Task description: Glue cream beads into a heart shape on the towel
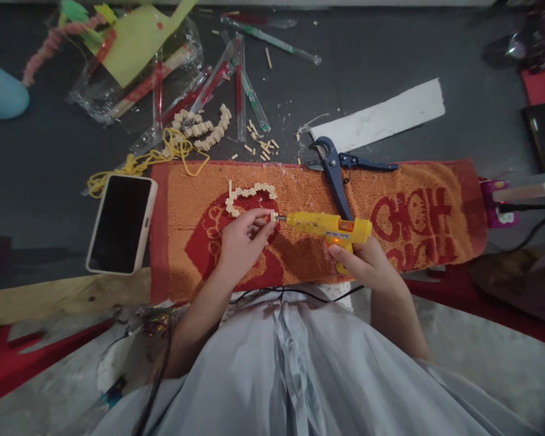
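Note:
My right hand (361, 260) grips a yellow hot glue gun (315, 223) by its handle, the nozzle pointing left and an orange light glowing on it. Between thumb and fingertips, my left hand (245, 239) pinches a small wooden stick piece (273, 216), right at the nozzle tip. Just beyond that hand lies a curved chain of short wooden pieces (251, 191) on the orange and red towel (300, 263). Whether the pinched piece joins this chain I cannot tell. Dark blue cutters (333, 172) lie with their jaws beyond the towel's far edge.
A phone (122, 224) lies at the towel's left end, near yellow string (136, 162). Further back are more joined wooden pieces (215, 134), loose bits (267, 148), plastic-wrapped chopsticks (218, 72) and a white strip (381, 115). A black cord (295, 292) runs along the near edge.

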Demonstrator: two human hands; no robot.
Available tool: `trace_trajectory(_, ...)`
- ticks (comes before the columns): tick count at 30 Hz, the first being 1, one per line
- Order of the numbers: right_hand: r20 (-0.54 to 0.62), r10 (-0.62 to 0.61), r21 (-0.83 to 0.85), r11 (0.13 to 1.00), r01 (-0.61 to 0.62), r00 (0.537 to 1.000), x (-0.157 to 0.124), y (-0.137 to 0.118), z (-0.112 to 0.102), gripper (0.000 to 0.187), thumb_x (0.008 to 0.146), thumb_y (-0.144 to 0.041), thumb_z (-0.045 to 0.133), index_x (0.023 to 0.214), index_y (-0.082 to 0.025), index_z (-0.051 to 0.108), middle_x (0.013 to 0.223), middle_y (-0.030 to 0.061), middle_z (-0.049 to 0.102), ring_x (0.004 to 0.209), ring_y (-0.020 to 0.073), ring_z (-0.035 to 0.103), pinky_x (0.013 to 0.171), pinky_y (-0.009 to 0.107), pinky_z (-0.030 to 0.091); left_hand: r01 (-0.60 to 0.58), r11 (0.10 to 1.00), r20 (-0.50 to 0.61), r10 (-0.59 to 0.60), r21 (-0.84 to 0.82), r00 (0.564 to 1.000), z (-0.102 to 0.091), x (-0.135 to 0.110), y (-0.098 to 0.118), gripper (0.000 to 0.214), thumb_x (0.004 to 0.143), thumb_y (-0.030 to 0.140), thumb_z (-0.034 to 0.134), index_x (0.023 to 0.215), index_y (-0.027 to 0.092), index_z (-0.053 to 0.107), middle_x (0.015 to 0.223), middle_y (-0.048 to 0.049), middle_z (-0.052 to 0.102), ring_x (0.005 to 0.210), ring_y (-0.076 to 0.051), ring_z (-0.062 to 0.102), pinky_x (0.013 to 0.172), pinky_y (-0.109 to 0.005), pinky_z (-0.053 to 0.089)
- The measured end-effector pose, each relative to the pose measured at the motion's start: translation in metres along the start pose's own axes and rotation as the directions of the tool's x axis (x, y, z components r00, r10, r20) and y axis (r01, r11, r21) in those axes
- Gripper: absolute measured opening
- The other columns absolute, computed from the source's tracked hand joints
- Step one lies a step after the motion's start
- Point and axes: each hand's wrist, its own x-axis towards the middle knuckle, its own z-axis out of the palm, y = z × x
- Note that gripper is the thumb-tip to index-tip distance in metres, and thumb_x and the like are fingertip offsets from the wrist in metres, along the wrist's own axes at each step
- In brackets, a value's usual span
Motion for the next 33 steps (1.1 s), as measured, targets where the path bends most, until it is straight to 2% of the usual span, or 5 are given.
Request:
trace_trajectory(6,0.021,0.017,-0.007,1.000,-0.017,1.000,-0.0018,0.0000,-0.0012,0.042,0.090,-0.053,0.051,0.065,-0.020,0.052,0.059,0.0013,0.054,0.053,0.0136,0.050,0.050,0.027,0.040,0.014,0.998,-0.023,-0.013,0.057,1.000,0.0004,-0.0017,0.0016,0.023,0.078,0.025,0.065,0.100,0.018,0.070,0.074,0.0004,0.067,0.057,-0.008,0.059,0.051,-0.017,0.046)
trace_trajectory(16,0.066,0.015,0.061,0.998,-0.019,0.998,-0.0042,-0.0010,-0.0033,0.035,0.092,-0.051,0.055,0.076,-0.020,0.058,0.068,0.0019,0.058,0.060,0.0151,0.053,0.054,0.028,0.043,-0.020,0.995,-0.027,0.023,0.095,0.999,0.0006,-0.0027,-0.0016,0.026,0.081,0.027,0.064,0.104,0.018,0.071,0.080,-0.0018,0.070,0.062,-0.009,0.061,0.056,-0.019,0.049)
trace_trajectory(24,0.042,0.091,0.093,0.991,-0.094,0.995,-0.0032,0.0008,-0.0013,0.043,0.089,-0.059,0.055,0.073,-0.019,0.056,0.066,0.0022,0.056,0.056,0.0148,0.052,0.050,0.028,0.042,-0.009,0.995,-0.034,0.012,0.103,0.999,0.0005,-0.0034,-0.0035,0.024,0.082,0.028,0.065,0.103,0.020,0.072,0.080,-0.0014,0.071,0.064,-0.010,0.062,0.058,-0.020,0.049)
trace_trajectory(33,0.049,0.097,0.115,0.988,-0.102,0.994,-0.0041,-0.0028,-0.0030,0.043,0.088,-0.059,0.057,0.073,-0.019,0.057,0.064,0.0015,0.056,0.055,0.0137,0.050,0.049,0.027,0.041,-0.021,0.992,-0.035,0.026,0.124,0.999,0.0011,-0.0037,-0.0056,0.025,0.082,0.028,0.064,0.105,0.021,0.073,0.081,-0.0010,0.070,0.065,-0.010,0.061,0.060,-0.020,0.048)
